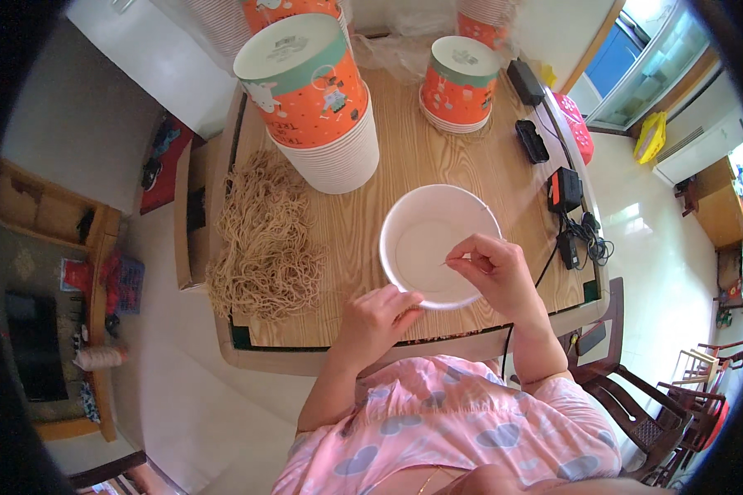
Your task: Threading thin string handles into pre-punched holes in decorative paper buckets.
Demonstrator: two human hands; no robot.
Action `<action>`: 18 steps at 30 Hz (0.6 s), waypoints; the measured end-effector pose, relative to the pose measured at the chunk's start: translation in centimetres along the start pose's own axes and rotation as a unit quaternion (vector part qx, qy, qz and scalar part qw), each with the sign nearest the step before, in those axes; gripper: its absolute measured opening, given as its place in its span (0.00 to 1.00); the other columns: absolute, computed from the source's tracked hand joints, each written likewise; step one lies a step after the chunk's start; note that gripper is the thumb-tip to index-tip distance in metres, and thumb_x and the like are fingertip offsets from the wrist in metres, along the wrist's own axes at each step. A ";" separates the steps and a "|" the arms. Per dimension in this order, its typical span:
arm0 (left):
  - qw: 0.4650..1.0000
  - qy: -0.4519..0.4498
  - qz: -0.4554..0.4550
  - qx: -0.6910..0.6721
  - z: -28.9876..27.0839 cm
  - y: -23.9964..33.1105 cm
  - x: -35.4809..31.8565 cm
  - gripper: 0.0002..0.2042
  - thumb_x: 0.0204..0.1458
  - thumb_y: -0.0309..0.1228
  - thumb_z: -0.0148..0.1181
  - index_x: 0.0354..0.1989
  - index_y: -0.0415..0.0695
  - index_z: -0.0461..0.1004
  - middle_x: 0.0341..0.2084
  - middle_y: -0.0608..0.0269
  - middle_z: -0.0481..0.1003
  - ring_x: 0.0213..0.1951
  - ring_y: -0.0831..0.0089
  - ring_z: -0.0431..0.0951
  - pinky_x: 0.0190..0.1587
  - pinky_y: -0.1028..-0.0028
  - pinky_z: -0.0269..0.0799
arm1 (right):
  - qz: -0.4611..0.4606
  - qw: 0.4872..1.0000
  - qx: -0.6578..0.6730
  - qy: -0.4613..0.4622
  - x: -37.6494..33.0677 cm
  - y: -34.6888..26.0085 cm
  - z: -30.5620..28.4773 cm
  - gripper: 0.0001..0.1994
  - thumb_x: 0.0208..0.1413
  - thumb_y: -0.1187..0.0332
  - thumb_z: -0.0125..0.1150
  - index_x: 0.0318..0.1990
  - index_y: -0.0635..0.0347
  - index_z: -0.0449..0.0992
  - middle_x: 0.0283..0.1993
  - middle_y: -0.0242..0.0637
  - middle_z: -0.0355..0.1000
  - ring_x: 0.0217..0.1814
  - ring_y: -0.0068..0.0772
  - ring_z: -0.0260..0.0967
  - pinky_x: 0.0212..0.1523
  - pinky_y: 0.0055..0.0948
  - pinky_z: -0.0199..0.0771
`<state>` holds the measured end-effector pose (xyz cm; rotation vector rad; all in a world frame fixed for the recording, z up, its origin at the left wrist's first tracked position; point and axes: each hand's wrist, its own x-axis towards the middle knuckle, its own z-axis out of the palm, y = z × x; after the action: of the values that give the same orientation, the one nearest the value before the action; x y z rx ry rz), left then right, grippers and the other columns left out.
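- Wood-grain tabletop (347, 289), tangled beige cords (264, 247) at left.
- White paper bucket (398, 227) before me.
- My left hand (375, 320) holds its near rim.
- My right hand (489, 266) pinches a thin strand (444, 263) (material unclear) over it.

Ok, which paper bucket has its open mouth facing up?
The single bucket under the right hand, white inside; the tall stack and short stack beyond show closed bases upward.
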<state>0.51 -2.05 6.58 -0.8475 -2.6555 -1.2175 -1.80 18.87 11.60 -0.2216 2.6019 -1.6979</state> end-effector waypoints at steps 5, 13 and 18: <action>0.999 -0.001 -0.052 -0.003 -1.7 -0.4 -0.6 0.12 0.41 0.21 0.62 0.37 0.47 0.76 0.27 0.63 0.71 0.29 0.67 0.75 0.29 0.70 0.72 | 0.043 0.998 -0.019 -0.030 -0.5 -0.5 0.2 0.03 0.51 0.74 0.62 0.32 0.62 0.74 0.23 0.34 0.70 0.22 0.16 0.64 0.24 0.21 0.65; 0.988 0.011 -0.118 -0.103 -2.0 -0.4 -0.5 0.15 0.47 0.19 0.58 0.44 0.47 0.74 0.32 0.64 0.72 0.29 0.74 0.74 0.28 0.77 0.71 | -0.026 0.975 0.222 0.001 -0.4 1.3 2.2 0.04 0.50 0.82 0.58 0.31 0.65 0.69 0.34 0.35 0.72 0.38 0.22 0.71 0.38 0.21 0.73; 0.960 0.133 -0.154 -0.194 -1.7 0.3 0.0 0.17 0.47 0.19 0.61 0.48 0.43 0.72 0.34 0.67 0.72 0.27 0.84 0.69 0.26 0.85 0.64 | -0.069 0.989 0.130 -0.029 -0.2 0.4 2.3 0.04 0.49 0.83 0.58 0.31 0.66 0.71 0.36 0.39 0.74 0.40 0.25 0.73 0.40 0.23 0.74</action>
<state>0.40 -3.13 7.97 -0.2720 -2.4257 -1.8222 -1.41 16.95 10.25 -0.4429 2.3415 -2.0203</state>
